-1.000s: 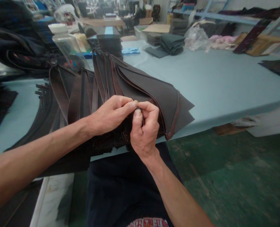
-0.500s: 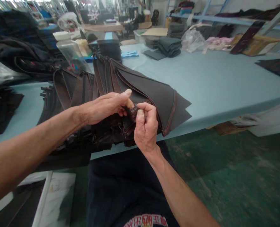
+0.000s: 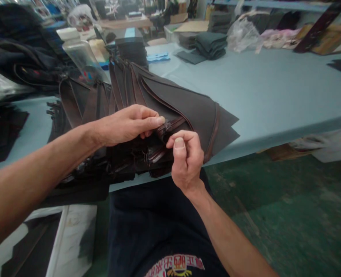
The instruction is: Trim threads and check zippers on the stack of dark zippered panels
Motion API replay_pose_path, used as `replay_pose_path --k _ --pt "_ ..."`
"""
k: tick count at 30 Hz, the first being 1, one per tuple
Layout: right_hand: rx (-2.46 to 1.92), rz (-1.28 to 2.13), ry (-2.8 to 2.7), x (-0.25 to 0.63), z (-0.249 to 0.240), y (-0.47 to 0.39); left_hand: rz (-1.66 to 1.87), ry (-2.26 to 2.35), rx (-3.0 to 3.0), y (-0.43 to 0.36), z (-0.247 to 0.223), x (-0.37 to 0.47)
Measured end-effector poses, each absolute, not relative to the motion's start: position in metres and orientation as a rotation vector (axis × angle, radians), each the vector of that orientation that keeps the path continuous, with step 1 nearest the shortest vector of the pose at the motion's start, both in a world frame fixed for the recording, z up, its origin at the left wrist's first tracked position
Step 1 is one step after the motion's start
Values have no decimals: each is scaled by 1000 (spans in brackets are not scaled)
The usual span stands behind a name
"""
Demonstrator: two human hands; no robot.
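My left hand (image 3: 132, 125) pinches the gathered end of a dark brown leather-like piece (image 3: 166, 129) between thumb and fingers. Just to the right and nearer to me, my right hand (image 3: 187, 159) is closed with its fingers curled. Anything in that pinch is too small to make out. The piece belongs to an overlapping pile of dark panels with brown edging (image 3: 182, 92), whose right end finishes in pointed tips. Below my hands, the frayed near edges of the pile (image 3: 130, 163) lie along the table's front.
The pile rests on a pale blue table (image 3: 274, 88). A clear plastic jar with a white lid (image 3: 79, 52) leans behind it. Folded dark cloth (image 3: 210, 44) and a plastic bag (image 3: 243, 34) are at the back. A white bin (image 3: 75, 238) stands on the floor at lower left.
My right hand has come away from the gathered end, moving right and slightly down. My left thumb has lowered onto the piece. The view has shifted a little.
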State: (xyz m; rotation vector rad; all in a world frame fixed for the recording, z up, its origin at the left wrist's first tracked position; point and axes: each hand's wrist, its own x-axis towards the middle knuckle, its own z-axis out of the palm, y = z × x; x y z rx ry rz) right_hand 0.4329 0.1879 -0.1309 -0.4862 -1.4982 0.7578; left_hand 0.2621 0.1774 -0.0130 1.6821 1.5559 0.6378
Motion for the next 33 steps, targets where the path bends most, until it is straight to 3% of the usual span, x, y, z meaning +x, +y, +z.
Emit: replay_pose_path --k 10,16,22,28,33 --pt "-714 396 -1979 448 -119 162 569 1600 1752 187 19 280" --pt "-971 411 -2097 438 -118 163 406 1558 2233 179 17 291" --pt "-1048 441 -2016 438 -116 171 741 1972 2357 129 8 278" --pt "-810 485 -1964 443 -119 179 387 1726 2574 96 -11 264" --pt "-746 628 -1884 445 -124 184 319 1779 2574 98 -19 267"
